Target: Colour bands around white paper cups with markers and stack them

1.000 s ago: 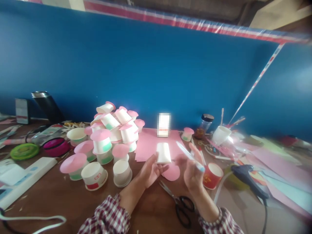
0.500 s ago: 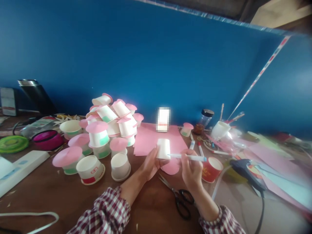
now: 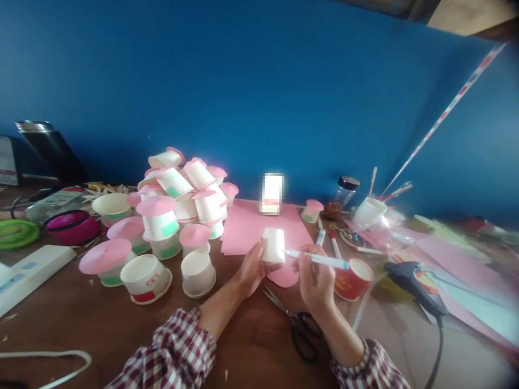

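My left hand grips a small white paper cup from its left side, above the table. Pinched in my right hand is a pale marker pen with a light blue end. Its tip points left and meets or nearly meets the cup's right side; actual contact I cannot tell. Below the cup lies a pink paper disc, partly hidden. A pair of black-handled scissors rests between my forearms, and a red paper cup stands beside my right hand.
At left is a pile of white cups with pink paper tops. Pink sheets lie ahead, before a blue wall. Rightward are a glue gun, a dark-lidded jar and loose papers. A power strip lies far left.
The pen tip has shifted slightly right and up along the cup's side. The cup is tilted a little differently in my left hand. The view has shifted slightly.
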Demonstrator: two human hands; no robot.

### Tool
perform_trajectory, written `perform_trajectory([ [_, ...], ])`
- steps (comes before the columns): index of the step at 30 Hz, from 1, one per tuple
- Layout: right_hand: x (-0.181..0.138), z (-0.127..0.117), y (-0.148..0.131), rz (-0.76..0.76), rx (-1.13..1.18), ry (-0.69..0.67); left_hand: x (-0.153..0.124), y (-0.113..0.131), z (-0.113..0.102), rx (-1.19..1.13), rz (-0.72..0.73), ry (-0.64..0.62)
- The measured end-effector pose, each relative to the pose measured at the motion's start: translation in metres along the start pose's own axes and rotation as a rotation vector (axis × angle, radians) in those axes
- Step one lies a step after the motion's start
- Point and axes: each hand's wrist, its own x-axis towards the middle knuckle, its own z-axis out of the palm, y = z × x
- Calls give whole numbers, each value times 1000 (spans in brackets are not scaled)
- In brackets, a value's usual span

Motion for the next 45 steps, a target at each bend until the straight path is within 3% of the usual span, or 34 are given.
perform_trajectory([
  [13, -1, 1, 7, -27, -144, -70, -1, -2, 1, 43, 38, -71],
  [45, 0, 1, 7, -52, -239, -94, -2, -5, 3, 28, 73, -24],
])
